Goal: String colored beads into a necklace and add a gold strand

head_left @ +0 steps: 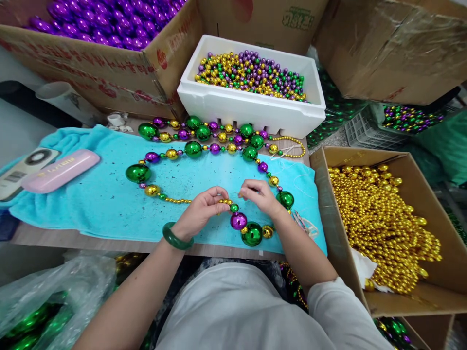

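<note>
My left hand [204,209], with a green bangle [177,236] at the wrist, pinches a bead necklace [193,149] where small gold beads meet a small green one. From there the strand runs down to a purple ball [238,220] and a large green ball [252,234]. To the right, my right hand [260,195] is closed at the fingertips, with something thin and pale at them, too small to make out. The necklace's loop lies around both hands on a blue towel [109,204]. Behind it lies another bead strand [219,138].
A white foam box [251,107] of mixed beads stands behind the towel. At right is a carton [386,306] with gold bead strings; at back left, a carton [91,73] with purple beads. A pink case [62,171] lies left. Pale cords [306,224] lie right.
</note>
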Demonstrator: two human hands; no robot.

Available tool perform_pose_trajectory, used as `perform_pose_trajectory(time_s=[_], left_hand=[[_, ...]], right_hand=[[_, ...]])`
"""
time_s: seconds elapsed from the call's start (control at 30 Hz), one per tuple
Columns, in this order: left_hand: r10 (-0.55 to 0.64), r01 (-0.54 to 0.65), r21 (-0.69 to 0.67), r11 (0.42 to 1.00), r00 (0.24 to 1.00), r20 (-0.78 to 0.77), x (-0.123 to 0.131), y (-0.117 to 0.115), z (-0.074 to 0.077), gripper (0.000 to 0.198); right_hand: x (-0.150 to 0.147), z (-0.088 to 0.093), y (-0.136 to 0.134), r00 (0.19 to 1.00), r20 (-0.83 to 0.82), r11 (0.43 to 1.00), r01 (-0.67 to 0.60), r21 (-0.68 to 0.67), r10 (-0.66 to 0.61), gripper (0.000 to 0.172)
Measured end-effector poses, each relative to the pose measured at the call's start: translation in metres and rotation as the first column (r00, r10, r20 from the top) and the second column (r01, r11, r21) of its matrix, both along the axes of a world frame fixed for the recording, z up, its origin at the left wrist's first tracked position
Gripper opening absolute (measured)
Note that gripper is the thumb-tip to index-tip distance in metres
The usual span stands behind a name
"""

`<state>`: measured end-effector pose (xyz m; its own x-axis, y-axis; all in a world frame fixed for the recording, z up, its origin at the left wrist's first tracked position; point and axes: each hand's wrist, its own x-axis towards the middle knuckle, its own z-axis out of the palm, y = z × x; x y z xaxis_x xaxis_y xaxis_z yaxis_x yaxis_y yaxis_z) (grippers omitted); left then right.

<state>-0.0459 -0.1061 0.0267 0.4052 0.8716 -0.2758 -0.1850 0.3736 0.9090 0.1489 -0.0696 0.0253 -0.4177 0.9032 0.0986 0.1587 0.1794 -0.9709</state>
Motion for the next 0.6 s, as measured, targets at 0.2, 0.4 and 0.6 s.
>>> perform_pose_trajectory(time_s=[0.2,0.4,0.6], left_hand=[[-0.005,0.009,0.055,0.998,0.997,-0.071,-0.004,-0.001,0.006,0.024],[0.087,-0.053,0.184,0.981,0.979,-0.184,0.002,-0.003,0.015,0.017],[0.168,-0.090,0.315,0.945,0.958,-0.231,0.013,-0.007,0.044,0.029]], right_hand=[[0.060,-0.017,0.029,0.737,0.156,0.752,0.629,0.198,-0.657,0.035],[0.076,-0.008,0.022,0.643,0.495,0.805,0.535,0.256,-0.585,0.031],[-0.006,0.046,-0.022,0.985,0.044,0.976,-0.156,-0.150,0.164,0.054]])
